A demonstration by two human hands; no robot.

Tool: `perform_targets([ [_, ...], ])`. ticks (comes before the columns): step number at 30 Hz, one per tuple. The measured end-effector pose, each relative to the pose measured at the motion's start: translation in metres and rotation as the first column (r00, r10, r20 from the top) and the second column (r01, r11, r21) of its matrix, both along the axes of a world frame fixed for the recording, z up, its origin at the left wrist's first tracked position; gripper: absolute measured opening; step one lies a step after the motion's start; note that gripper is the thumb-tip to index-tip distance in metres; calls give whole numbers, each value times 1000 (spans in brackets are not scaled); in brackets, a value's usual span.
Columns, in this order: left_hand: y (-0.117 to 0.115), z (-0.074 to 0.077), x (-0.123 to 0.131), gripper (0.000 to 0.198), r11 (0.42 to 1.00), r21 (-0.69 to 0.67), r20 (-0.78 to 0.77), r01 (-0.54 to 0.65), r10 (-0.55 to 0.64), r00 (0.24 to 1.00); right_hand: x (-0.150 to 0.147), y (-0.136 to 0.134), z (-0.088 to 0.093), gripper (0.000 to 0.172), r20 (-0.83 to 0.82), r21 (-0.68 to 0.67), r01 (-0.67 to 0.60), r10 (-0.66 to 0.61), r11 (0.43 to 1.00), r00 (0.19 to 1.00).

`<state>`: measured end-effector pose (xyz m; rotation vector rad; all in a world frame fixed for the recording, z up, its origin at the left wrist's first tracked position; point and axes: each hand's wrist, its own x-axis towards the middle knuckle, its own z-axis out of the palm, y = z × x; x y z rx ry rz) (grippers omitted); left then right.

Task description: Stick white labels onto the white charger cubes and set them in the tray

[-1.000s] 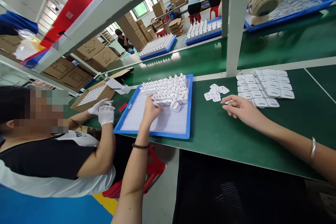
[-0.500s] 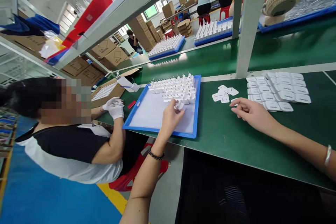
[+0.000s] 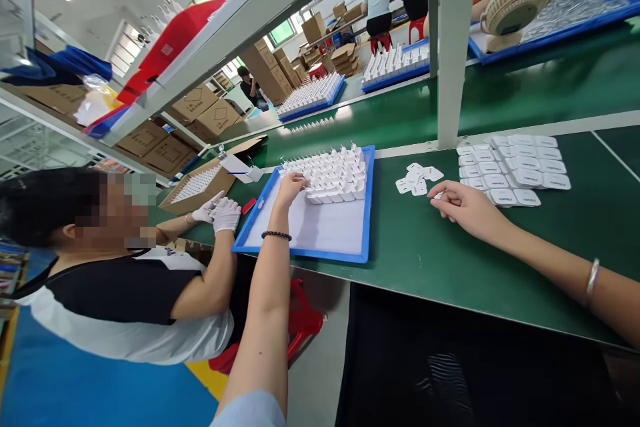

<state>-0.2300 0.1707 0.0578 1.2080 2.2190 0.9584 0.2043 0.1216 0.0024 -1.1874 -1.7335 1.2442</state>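
Note:
My left hand (image 3: 291, 188) reaches over the blue-rimmed tray (image 3: 371, 203), its fingers pinched at the left end of the rows of white hook pieces (image 3: 336, 177). What lies between those fingertips is hidden. The pieces stand packed together at the tray's far right, small hooks pointing up. My right hand (image 3: 460, 205) hovers low over the green bench, fingers loosely bent and apart, with nothing visible in them. Just beyond its fingertips lie loose white cards (image 3: 417, 179). Stacked white printed cards (image 3: 515, 167) sit behind and right of that hand.
A co-worker's white-gloved hands (image 3: 220, 212) rest on the bench at left, beside a small red block (image 3: 249, 205). An open carton (image 3: 200, 190) holds white pieces. A metal post (image 3: 453, 47) rises at the bench's back; a fan (image 3: 517, 3) stands beyond.
My left hand has moved left and away, from a white piece at the front row to the left end of the rows. The right hand stays near the loose cards. The view has shifted slightly.

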Motion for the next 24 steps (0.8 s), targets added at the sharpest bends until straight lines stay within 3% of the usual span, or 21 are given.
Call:
perform_targets([
  [5,2,-4,-11,32,999,26,174,23,-27,984,-4,1,-2,34,34,2,-17,17,1000,999],
  [12,-19,-4,-23,34,997,78,393,22,-51,918,-2,-1,1,32,85,24,-39,37,999,996],
  [17,-30,-13,-22,33,993,114,486,-41,-20,874,2,1,1,35,104,55,-16,10,998,994],
  [24,-7,-26,-21,36,962,185,532,-202,75,843,2,3,-7,40,131,77,-18,8,997,991],
])
